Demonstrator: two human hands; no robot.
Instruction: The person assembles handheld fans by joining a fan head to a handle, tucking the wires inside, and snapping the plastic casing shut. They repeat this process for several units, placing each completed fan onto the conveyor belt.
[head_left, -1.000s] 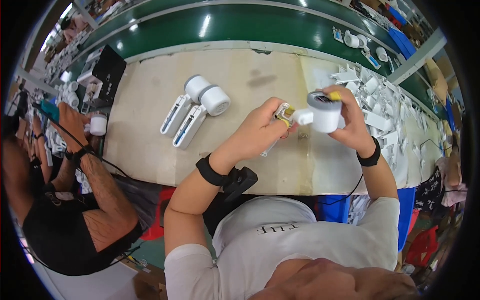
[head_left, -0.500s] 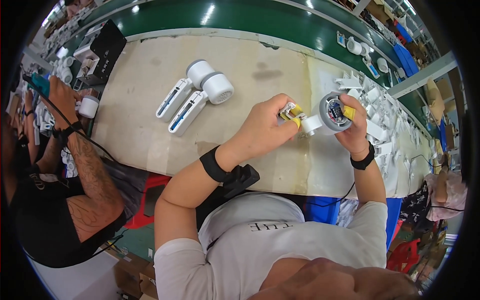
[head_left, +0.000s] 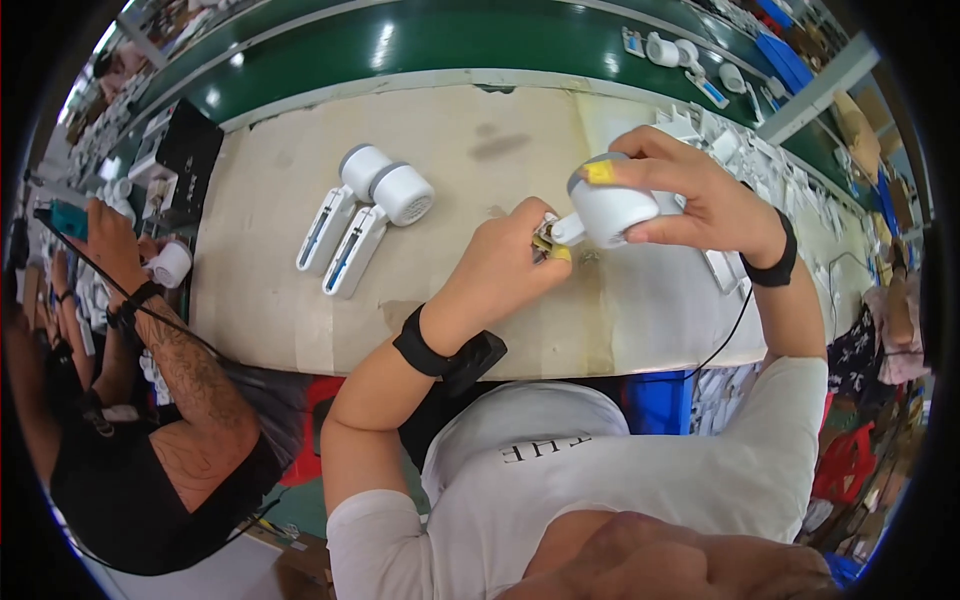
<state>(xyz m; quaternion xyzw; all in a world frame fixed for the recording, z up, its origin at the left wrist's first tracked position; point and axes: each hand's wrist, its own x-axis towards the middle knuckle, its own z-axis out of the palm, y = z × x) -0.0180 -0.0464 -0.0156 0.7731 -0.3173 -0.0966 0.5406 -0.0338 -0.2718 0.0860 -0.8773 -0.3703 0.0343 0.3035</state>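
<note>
A white cylindrical housing (head_left: pixel 615 212) with a grey rim is gripped by my right hand (head_left: pixel 690 190), fingers over its top and thumb below. From its left side a short white arm juts toward my left hand (head_left: pixel 500 265), which pinches a small part (head_left: pixel 546 236) at that arm's end. Fingers hide most of this part. Yellow finger covers show on both hands. To the left on the table lie two white devices shaped like small hair dryers, the nearer (head_left: pixel 400 193) with a perforated end, the other (head_left: pixel 362 172) behind it. Their slim handles carry blue strips.
White plastic parts (head_left: pixel 740 150) are heaped along the table's right side. A green conveyor (head_left: pixel 450 40) runs behind the table (head_left: pixel 450 130), carrying more white devices. At the left stands a black box (head_left: pixel 185 165); near it a co-worker's hand (head_left: pixel 115 240) holds a corded tool.
My right hand has turned the housing over, so its open end with the circuit board no longer shows. My left hand has shifted slightly left and nearer. The whole view has shifted a little.
</note>
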